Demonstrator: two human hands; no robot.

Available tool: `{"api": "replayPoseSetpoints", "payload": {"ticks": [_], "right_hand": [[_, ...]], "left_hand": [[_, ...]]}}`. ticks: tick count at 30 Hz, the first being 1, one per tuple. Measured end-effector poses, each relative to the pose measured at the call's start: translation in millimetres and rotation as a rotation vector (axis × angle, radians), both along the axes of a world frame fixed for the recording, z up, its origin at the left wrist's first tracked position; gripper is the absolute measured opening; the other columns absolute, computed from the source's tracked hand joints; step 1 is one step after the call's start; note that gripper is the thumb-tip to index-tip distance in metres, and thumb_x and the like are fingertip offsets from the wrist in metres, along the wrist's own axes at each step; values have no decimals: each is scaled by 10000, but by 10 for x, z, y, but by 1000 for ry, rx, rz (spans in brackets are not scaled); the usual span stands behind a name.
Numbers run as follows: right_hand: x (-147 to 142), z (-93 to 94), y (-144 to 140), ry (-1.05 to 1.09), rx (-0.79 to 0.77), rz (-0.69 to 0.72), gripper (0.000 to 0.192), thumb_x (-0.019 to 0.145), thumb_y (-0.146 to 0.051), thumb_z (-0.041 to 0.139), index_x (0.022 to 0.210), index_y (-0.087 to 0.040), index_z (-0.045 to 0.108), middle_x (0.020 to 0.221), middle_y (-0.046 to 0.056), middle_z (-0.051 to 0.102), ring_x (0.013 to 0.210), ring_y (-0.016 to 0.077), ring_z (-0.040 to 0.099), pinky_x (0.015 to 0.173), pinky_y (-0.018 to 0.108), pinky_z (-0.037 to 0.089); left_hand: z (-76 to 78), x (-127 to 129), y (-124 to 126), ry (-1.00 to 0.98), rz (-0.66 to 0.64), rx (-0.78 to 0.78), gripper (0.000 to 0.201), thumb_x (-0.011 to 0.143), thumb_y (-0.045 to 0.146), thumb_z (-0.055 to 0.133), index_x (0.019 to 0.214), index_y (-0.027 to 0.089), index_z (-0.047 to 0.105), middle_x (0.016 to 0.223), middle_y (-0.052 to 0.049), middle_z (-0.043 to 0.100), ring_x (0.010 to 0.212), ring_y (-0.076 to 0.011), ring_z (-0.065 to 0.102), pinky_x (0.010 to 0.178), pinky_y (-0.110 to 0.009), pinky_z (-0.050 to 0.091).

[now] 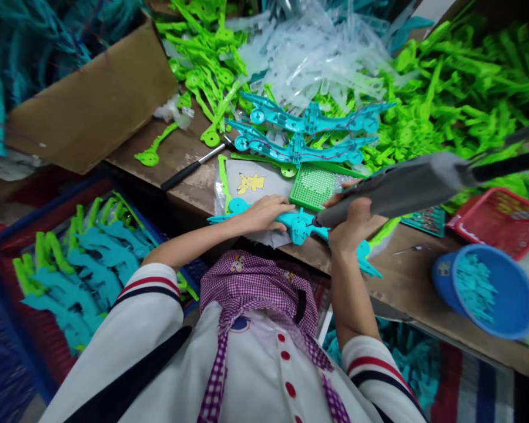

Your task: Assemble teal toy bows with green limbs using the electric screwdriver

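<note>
Left hand (264, 212) pressed flat on teal plastic part (300, 226), right hand (352, 226) clenched around grey power screwdriver (405, 187) (two finished pieces (308, 132) stacked behind; green pile (458, 94) untouched).

Worn wooden workbench (180, 158) under bright even light; cardboard box (92, 100) at left; striped mat (467, 376) on floor.

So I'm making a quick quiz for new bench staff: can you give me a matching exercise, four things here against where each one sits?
Things:
1. grey power tool
2. blue bowl
3. hammer
4. cardboard box

Places:
A. far left of the bench
B. in the right hand
C. near right bench edge
D. lying left of the turquoise parts

Pairs: 1-B, 2-C, 3-D, 4-A
</note>
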State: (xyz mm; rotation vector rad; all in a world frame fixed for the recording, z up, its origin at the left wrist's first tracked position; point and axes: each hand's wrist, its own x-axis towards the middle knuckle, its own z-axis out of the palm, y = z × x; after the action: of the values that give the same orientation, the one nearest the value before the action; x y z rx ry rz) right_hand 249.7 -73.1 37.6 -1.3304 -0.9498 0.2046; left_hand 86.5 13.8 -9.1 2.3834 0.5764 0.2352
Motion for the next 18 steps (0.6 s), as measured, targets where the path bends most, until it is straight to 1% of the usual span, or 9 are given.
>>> {"api": "replayPoseSetpoints", "payload": {"ticks": [2,4,6,8,10,11,13,16,18], "right_hand": [[84,84,82,-29,-32,48,398,882,-635,516,988,-277,652,746,22,628,573,186,625,533,350,520],[211,89,87,-40,-76,107,325,908,-559,534,970,-273,675,730,22,631,637,205,650,615,377,541],[307,52,12,-41,-81,104,288,913,-525,556,1010,-289,692,775,26,644,707,222,672,692,408,554],[296,8,-115,-94,-10,-40,274,893,-497,611,1116,-352,680,970,44,672,887,259,689,808,453,553],[144,-39,-243,-213,99,-237,345,887,-459,636,1230,-424,628,1176,50,643,1074,302,648,908,502,530],[23,-74,-288,-304,99,-253,389,899,-445,621,1287,-440,593,1233,54,628,1137,318,622,946,525,517],[-256,-182,-304,-535,-77,-31,435,942,-437,555,1376,-421,538,1295,71,628,1214,330,595,1017,564,488],[-584,-417,-141,-807,-483,524,441,1001,-425,463,1432,-351,519,1413,77,611,1316,307,560,1114,586,420],[-658,-557,16,-838,-597,666,433,1021,-414,439,1427,-305,543,1443,82,601,1324,290,567,1102,567,442]], "left_hand": [[95,-259,-59,-155,134,21,550,778,333,807,1297,250,645,1317,-93,642,1221,-275,590,1058,-438,458],[132,-643,-159,-314,430,36,396,870,365,720,1247,253,668,1261,-76,671,1184,-235,613,1062,-423,469],[60,-1059,-288,-420,829,28,276,918,398,649,1127,227,708,1135,-70,702,1063,-209,654,976,-390,524],[-116,-1389,-439,-478,1098,-76,306,907,446,639,1072,198,710,1057,-73,711,957,-194,675,882,-353,557],[-330,-1550,-594,-492,1164,-242,384,855,475,682,1105,184,692,1031,-80,717,935,-195,685,840,-333,566],[-425,-1564,-662,-488,1144,-308,427,822,474,712,1134,184,680,1042,-83,718,952,-201,687,835,-329,567],[-557,-1495,-754,-472,1101,-337,451,789,449,740,1155,196,668,1107,-87,707,1010,-209,678,846,-328,563],[-601,-1321,-737,-436,1139,-209,275,829,405,704,1017,205,695,1053,-59,700,979,-191,662,848,-319,546],[-580,-1257,-635,-404,1128,-155,193,839,390,703,879,201,708,880,-28,681,865,-177,651,798,-306,534]]}}
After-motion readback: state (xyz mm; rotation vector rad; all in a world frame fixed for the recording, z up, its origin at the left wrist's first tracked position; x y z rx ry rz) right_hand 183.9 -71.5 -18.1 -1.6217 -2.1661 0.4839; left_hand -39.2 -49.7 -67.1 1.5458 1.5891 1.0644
